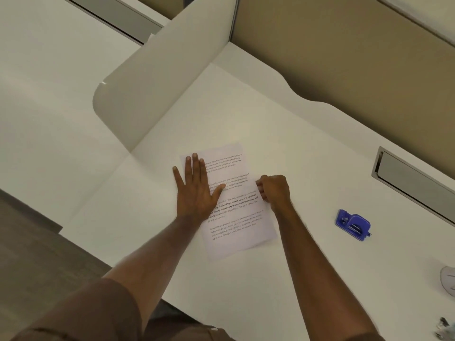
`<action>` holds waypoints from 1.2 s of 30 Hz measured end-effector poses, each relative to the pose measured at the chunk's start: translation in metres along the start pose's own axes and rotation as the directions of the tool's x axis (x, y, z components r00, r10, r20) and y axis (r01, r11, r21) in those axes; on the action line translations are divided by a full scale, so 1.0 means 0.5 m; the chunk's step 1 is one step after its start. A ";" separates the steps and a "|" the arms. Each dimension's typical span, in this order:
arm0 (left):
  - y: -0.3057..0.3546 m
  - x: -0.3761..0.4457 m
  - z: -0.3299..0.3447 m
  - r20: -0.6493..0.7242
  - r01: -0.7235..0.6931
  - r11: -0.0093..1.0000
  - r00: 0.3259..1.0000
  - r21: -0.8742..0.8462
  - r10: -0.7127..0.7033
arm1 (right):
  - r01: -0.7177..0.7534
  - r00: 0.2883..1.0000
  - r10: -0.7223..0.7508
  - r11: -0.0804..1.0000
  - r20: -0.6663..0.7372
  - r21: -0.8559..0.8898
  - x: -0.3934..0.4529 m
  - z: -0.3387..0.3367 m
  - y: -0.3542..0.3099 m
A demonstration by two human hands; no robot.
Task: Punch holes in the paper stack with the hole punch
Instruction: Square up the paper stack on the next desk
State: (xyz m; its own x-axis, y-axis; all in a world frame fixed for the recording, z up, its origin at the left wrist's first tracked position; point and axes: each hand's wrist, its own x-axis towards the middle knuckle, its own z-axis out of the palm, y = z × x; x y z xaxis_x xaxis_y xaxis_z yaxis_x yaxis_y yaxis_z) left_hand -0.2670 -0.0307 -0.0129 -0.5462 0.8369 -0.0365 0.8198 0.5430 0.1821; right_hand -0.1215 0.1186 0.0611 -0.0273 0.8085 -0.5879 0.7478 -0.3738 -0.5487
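Observation:
A white paper stack with printed text lies flat on the white desk, turned a little to the left. My left hand rests palm down on its left half, fingers spread. At the sheet's right edge, my right hand is curled with its fingertips against the paper; I cannot tell whether it pinches the edge. A blue hole punch sits on the desk to the right, well apart from both hands.
A white divider panel stands at the desk's left side and a tan partition at the back. A metal cable slot is set in the desk at right. Small grey objects lie at the right edge.

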 end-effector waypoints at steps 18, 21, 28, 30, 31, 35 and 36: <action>0.003 0.001 -0.008 0.031 0.013 1.000 0.999 -0.004 -0.012 | 0.149 0.983 -0.156 0.986 0.095 0.071 0.014 0.020 0.010; 0.002 0.001 -0.008 0.034 0.014 1.000 0.999 0.007 -0.014 | 0.193 0.946 -0.216 0.974 0.241 0.117 0.014 0.012 0.018; 0.001 -0.002 -0.010 0.035 0.010 1.000 0.999 -0.003 -0.009 | 0.272 0.904 -0.289 0.957 0.315 0.097 0.013 0.002 0.017; -0.001 -0.003 -0.009 0.027 0.008 1.000 1.000 -0.015 -0.007 | 0.265 0.900 -0.288 0.958 0.328 0.113 0.013 0.000 0.017; -0.002 -0.003 -0.009 0.022 0.005 1.000 1.000 -0.025 -0.004 | 0.259 0.899 -0.286 0.958 0.333 0.122 0.013 -0.001 0.017; -0.007 -0.007 -0.010 -0.025 -0.022 0.995 0.999 -0.094 0.020 | 0.231 0.892 -0.277 0.959 0.357 0.168 0.012 -0.005 0.023; -0.009 -0.008 -0.011 -0.048 -0.033 0.991 0.998 -0.128 0.027 | 0.212 0.892 -0.266 0.960 0.366 0.181 0.011 -0.006 0.025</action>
State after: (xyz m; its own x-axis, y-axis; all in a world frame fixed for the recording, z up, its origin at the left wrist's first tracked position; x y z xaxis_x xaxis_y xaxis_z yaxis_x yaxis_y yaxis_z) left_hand -0.2694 -0.0371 -0.0082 -0.5316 0.8469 0.0154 0.8083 0.5018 0.3079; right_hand -0.1103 0.1197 0.0529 -0.4658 0.6539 -0.5962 0.5926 -0.2699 -0.7590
